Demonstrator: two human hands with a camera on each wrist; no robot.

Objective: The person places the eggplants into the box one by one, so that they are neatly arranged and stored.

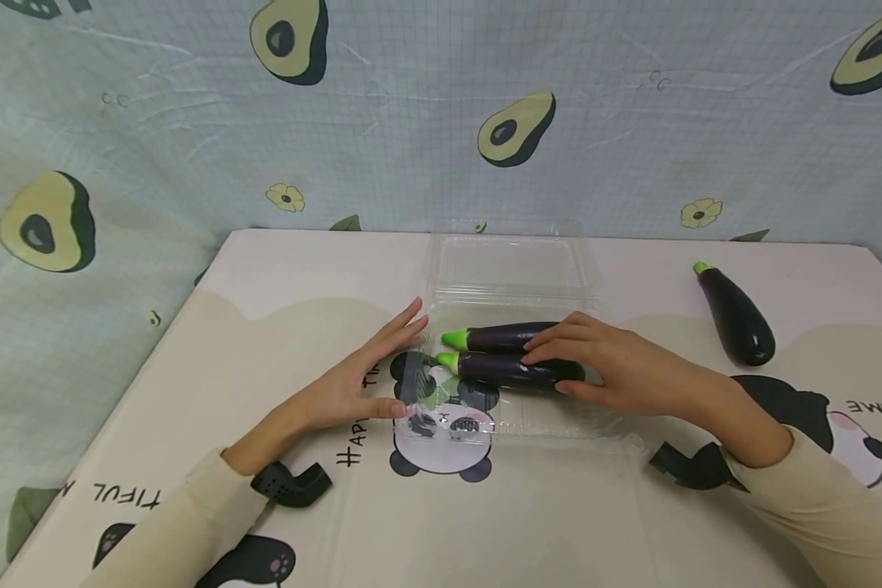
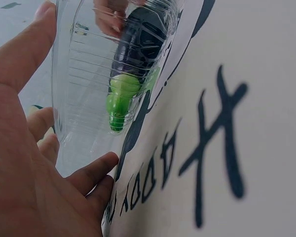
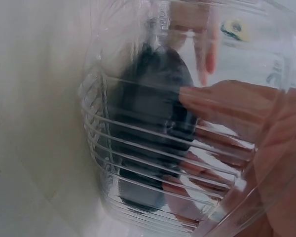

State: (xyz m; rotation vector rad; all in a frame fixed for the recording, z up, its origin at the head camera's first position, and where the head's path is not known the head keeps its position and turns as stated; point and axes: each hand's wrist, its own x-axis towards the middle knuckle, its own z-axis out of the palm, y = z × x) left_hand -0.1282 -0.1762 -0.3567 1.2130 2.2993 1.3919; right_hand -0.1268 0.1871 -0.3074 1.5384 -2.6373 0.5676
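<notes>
Eggplants (image 1: 510, 371) lie in a clear container (image 1: 544, 415), the nearer gripped beneath the right hand (image 1: 613, 359); the left hand (image 1: 360, 380) touches the container, spread wide.

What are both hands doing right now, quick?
Left hand: open, touching the clear box.
Right hand: holding the nearer eggplant in the box.

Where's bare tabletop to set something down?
Free: table front, between left sleeve and right sleeve; far-left table, behind the left hand; strip between clear container and lone eggplant. Crowded: inside the container, two eggplants under the right hand.
</notes>
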